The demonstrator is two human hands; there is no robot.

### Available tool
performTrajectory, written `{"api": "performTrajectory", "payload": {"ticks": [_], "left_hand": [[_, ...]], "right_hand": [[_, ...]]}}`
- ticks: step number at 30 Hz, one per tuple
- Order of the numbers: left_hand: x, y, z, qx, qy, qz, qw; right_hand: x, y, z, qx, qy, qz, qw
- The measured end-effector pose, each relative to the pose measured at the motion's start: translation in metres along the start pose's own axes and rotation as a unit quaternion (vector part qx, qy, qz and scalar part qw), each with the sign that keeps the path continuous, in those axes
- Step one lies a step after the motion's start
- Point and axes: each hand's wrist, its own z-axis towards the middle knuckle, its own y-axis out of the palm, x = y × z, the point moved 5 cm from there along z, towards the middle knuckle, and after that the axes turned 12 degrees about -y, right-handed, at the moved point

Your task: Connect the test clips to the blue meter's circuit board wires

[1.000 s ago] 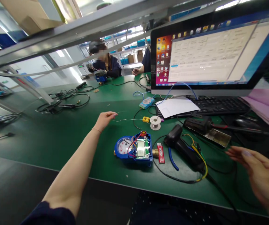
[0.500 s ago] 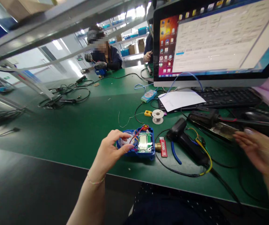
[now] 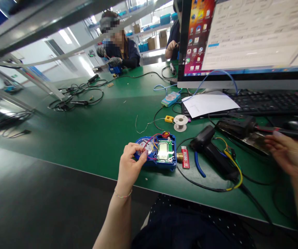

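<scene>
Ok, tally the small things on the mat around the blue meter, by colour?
Blue: 2, meter, cutters' handle
Red: 1, lighter
Yellow: 1, connector
White: 1, spool
Black: 1, scanner
Total: 6
Left hand touches the meter.

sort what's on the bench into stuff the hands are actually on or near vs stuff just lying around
In hand:
left hand gripping blue meter
right hand by soldering iron stand

Lying about:
red lighter
solder spool
keyboard
paper sheet
</scene>
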Motion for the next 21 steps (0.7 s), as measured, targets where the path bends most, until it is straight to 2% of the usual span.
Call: {"api": "performTrajectory", "payload": {"ticks": [4, 7, 10, 13, 15, 16, 18, 21], "left_hand": [[-0.002, 0.002, -0.002, -0.006, 0.0, -0.026, 1.0], [-0.004, 0.003, -0.003, -0.007, 0.0, -0.043, 0.999], [-0.002, 0.002, -0.007, 0.031, 0.01, -0.025, 0.999], [0.017, -0.001, -0.026, 0.141, 0.097, -0.012, 0.985], [0.039, 0.008, -0.046, 0.161, 0.196, -0.022, 0.967], [0.049, 0.017, -0.057, 0.135, 0.241, -0.024, 0.961], [0.067, 0.045, -0.075, 0.034, 0.296, -0.002, 0.955], [0.077, 0.089, -0.092, -0.09, 0.313, 0.085, 0.942]], "right_hand": [[-0.001, 0.004, 0.004, 0.037, 0.008, -0.027, 0.999], [-0.006, 0.008, 0.002, 0.039, -0.011, -0.032, 0.999], [-0.007, 0.005, 0.001, 0.065, -0.026, -0.029, 0.997], [-0.006, 0.003, 0.002, 0.058, -0.037, -0.027, 0.997], [-0.005, 0.006, 0.004, 0.02, -0.035, -0.028, 0.999], [-0.004, 0.008, 0.004, 0.004, -0.032, -0.031, 0.999], [-0.003, 0.009, 0.005, -0.018, -0.024, -0.041, 0.999], [-0.004, 0.004, 0.005, -0.042, -0.012, -0.08, 0.996]]}}
